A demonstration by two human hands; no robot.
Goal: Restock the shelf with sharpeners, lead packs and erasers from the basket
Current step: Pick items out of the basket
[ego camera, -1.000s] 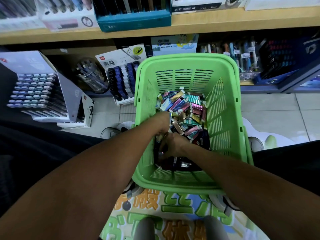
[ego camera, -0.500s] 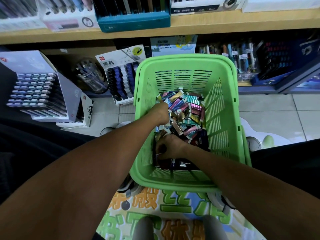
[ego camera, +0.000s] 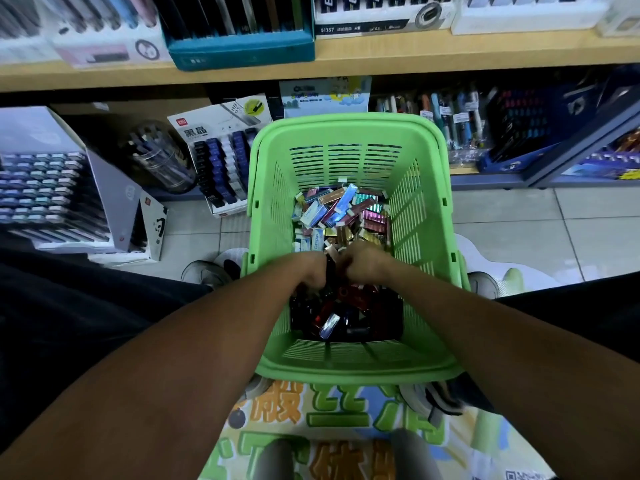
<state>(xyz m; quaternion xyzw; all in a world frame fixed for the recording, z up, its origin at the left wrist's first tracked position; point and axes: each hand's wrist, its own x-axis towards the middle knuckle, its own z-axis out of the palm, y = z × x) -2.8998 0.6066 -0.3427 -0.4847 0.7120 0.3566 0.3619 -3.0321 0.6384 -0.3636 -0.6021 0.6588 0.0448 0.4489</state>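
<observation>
Both hands were down in the green basket [ego camera: 349, 133], knuckles toward the camera and fingers curled under, hidden among the stock, so whether they gripped anything could not be told. The left hand [ego camera: 310, 270] and right hand [ego camera: 363, 263] sat almost touching. Just beyond the fingers lay bright small packs [ego camera: 341, 211]; under the wrists, dark red and black pieces [ego camera: 346, 310]. Past the basket rose the wooden shelf [ego camera: 415, 51].

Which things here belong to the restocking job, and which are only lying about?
Job: green slatted plastic basket; colourful small packs; dark items; wooden shelf; both hands.
Lying about: clear round pen tub; printed floor mat.
</observation>
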